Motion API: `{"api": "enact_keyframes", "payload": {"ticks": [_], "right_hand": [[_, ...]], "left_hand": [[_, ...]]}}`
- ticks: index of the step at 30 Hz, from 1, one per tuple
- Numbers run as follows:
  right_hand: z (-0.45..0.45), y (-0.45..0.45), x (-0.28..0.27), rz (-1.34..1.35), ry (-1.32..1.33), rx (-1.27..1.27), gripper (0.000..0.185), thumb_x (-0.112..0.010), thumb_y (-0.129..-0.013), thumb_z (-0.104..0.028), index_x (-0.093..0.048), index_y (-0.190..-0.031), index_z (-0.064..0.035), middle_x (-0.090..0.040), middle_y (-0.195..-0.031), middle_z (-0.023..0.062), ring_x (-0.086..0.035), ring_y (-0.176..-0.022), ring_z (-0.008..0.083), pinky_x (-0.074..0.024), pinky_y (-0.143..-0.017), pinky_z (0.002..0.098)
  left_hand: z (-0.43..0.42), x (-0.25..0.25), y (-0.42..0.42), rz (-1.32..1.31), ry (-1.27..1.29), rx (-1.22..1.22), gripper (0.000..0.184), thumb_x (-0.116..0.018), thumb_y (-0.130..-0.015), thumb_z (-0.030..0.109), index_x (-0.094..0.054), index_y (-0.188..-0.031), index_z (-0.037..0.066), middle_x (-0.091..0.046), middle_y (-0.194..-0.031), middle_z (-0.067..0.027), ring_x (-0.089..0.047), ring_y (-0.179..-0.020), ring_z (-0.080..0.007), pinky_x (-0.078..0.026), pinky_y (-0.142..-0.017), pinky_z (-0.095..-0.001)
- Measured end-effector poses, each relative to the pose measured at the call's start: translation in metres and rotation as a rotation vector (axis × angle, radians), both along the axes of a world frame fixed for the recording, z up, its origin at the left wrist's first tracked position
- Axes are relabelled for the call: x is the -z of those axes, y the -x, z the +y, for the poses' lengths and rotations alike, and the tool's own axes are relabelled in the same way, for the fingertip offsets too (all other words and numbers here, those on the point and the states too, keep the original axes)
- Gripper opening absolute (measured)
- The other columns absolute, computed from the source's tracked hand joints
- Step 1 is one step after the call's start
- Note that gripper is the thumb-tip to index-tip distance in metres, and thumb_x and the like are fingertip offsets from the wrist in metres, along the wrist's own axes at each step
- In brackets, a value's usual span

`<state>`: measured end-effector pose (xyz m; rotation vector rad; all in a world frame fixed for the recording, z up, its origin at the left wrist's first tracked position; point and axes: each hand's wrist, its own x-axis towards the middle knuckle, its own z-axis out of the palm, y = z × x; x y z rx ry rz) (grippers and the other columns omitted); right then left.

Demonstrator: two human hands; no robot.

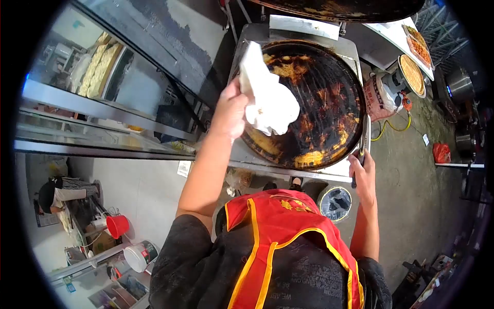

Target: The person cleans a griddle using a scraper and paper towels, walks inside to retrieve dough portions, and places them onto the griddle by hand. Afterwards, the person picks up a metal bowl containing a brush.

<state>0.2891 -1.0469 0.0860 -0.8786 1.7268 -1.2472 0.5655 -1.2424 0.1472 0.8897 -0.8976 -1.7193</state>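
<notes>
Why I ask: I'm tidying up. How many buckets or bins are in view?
3: a lined bin near the large pan, a red bucket and a white bucket at lower left of view. Others may be hidden.

We're seeing strong fisheye: black vignetted corners, soft detail at the rim. Crumpled white cloth [271, 105] looks nearly blown out; round, blackened metal pan [329, 103] gives patchy sheen. Grey concrete floor [406, 175] goes dim toward the right.
</notes>
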Motion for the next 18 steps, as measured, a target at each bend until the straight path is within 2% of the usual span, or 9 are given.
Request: {"api": "enact_keyframes", "payload": {"ticks": [2, 5, 9, 11, 12, 14, 15, 16, 18], "right_hand": [[-0.022, 0.007, -0.012, -0.225, 0.121, -0.022, 0.026, -0.055, -0.084, -0.003, -0.056, -0.109, -0.0005, -0.049, -0.067, -0.001, -0.044, -0.052, 0.0056, -0.0344, -0.046, 0.0212], [-0.061, 0.024, -0.032, -0.354, 0.214, -0.189, 0.052, -0.055, -0.078, 0.002, -0.047, -0.13, -0.0022, -0.049, -0.076, -0.0001, -0.046, -0.055, 0.0068, -0.0371, -0.05, 0.0204], [-0.1, 0.041, 0.005, -0.465, 0.223, -0.419, 0.062, -0.056, -0.075, 0.009, -0.044, -0.134, -0.0047, -0.055, -0.091, 0.0003, -0.052, -0.071, 0.0045, -0.043, -0.059, 0.0199], [-0.102, 0.036, 0.002, -0.574, 0.181, -0.522, 0.055, -0.058, -0.078, 0.009, -0.045, -0.13, -0.0019, -0.061, -0.104, 0.0043, -0.056, -0.086, 0.0029, -0.0463, -0.065, 0.0188], [-0.102, 0.034, 0.016, -0.641, 0.085, -0.421, 0.052, -0.06, -0.078, 0.009, -0.046, -0.127, -0.0008, -0.063, -0.089, 0.0039, -0.058, -0.07, 0.005, -0.0463, -0.057, 0.0199], [-0.093, 0.04, 0.025, -0.607, -0.008, -0.496, 0.051, -0.061, -0.077, 0.008, -0.047, -0.126, -0.0008, -0.061, -0.071, 0.0036, -0.055, -0.054, 0.0086, -0.0446, -0.05, 0.0221], [-0.089, 0.038, 0.019, -0.585, -0.038, -0.455, 0.039, -0.061, -0.078, 0.006, -0.052, -0.115, -0.0006, -0.055, -0.06, 0.0041, -0.051, -0.048, 0.0105, -0.0427, -0.046, 0.0232], [-0.088, 0.04, 0.026, -0.552, -0.072, -0.431, 0.024, -0.061, -0.079, 0.004, -0.054, -0.101, -0.0023, -0.054, -0.059, 0.0042, -0.051, -0.047, 0.0104, -0.0416, -0.043, 0.0243], [-0.087, 0.044, 0.034, -0.676, -0.083, -0.32, 0.016, -0.063, -0.079, 0.0, -0.052, -0.091, -0.0044, -0.054, -0.057, 0.0043, -0.05, -0.045, 0.0106, -0.0401, -0.04, 0.0251]], "left_hand": [[0.001, -0.004, 0.033, 0.054, -0.014, 0.154, 0.044, -0.055, -0.08, -0.004, -0.05, -0.123, 0.001, -0.061, -0.108, -0.0083, -0.061, -0.095, -0.02, -0.051, -0.083, -0.0327], [0.001, -0.006, 0.075, 0.245, -0.155, 0.433, 0.038, -0.058, -0.083, 0.002, -0.054, -0.12, 0.0, -0.063, -0.109, -0.0101, -0.062, -0.097, -0.0205, -0.051, -0.084, -0.0334], [-0.005, -0.016, 0.105, 0.475, -0.273, 0.69, 0.032, -0.055, -0.091, 0.016, -0.055, -0.119, 0.0, -0.063, -0.111, -0.011, -0.063, -0.097, -0.0204, -0.051, -0.085, -0.0342], [-0.018, -0.014, 0.1, 0.426, -0.222, 0.616, 0.032, -0.055, -0.091, 0.015, -0.055, -0.119, 0.0, -0.062, -0.111, -0.011, -0.063, -0.097, -0.0204, -0.051, -0.085, -0.0332], [-0.025, -0.01, 0.095, 0.403, -0.198, 0.578, 0.031, -0.055, -0.091, 0.014, -0.055, -0.119, 0.0, -0.062, -0.112, -0.011, -0.063, -0.097, -0.0203, -0.051, -0.085, -0.0327], [-0.034, -0.005, 0.089, 0.1, -0.101, 0.309, 0.031, -0.053, -0.091, 0.011, -0.054, -0.119, 0.0, -0.063, -0.109, -0.0097, -0.062, -0.097, -0.0183, -0.05, -0.085, -0.0313], [-0.035, -0.006, 0.087, 0.012, -0.042, 0.253, 0.032, -0.052, -0.091, 0.01, -0.053, -0.12, -0.001, -0.063, -0.107, -0.0095, -0.062, -0.097, -0.0178, -0.05, -0.084, -0.0315], [-0.036, -0.007, 0.086, -0.076, 0.016, 0.199, 0.033, -0.051, -0.091, 0.008, -0.053, -0.122, -0.002, -0.063, -0.106, -0.0093, -0.062, -0.097, -0.0173, -0.05, -0.084, -0.0316], [-0.031, 0.002, 0.087, -0.249, 0.156, 0.114, 0.028, -0.049, -0.091, 0.006, -0.055, -0.118, 0.001, -0.064, -0.101, -0.0077, -0.061, -0.09, -0.0147, -0.05, -0.081, -0.0302]]}}
